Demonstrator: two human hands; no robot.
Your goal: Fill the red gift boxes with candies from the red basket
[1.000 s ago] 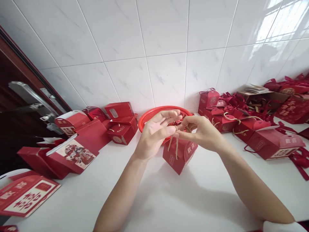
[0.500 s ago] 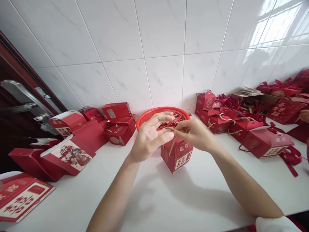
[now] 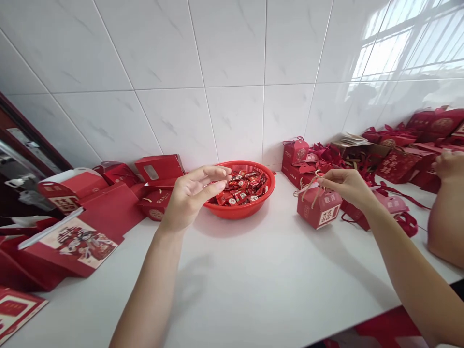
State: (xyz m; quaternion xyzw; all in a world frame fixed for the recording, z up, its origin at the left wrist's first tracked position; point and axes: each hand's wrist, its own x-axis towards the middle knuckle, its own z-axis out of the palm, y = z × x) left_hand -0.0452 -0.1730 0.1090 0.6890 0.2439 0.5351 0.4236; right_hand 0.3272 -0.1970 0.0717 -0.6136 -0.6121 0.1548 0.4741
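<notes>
My right hand (image 3: 344,186) pinches the twine handle (image 3: 314,186) of a small red gift box (image 3: 315,210), which hangs or rests at the right by other boxes; I cannot tell whether its base touches the table. Gold and white lettering marks its sides. Raised in front of the basket, my left hand (image 3: 194,193) is empty, with fingers curved and apart. Behind it, a round red plastic basket (image 3: 239,212) holds many candies in red wrappers (image 3: 246,186). My left fingertips overlap the basket's left side in view.
Folded and open red boxes (image 3: 119,208) crowd the left of the white table (image 3: 232,285). More boxes and dark red ribbons (image 3: 328,154) stand along the right by the tiled wall (image 3: 235,116). Another person's arm (image 3: 447,212) reaches in at the far right.
The gift box has moved from in front of the basket to the right, held by my right hand. My left hand has come off it, and the candies now show.
</notes>
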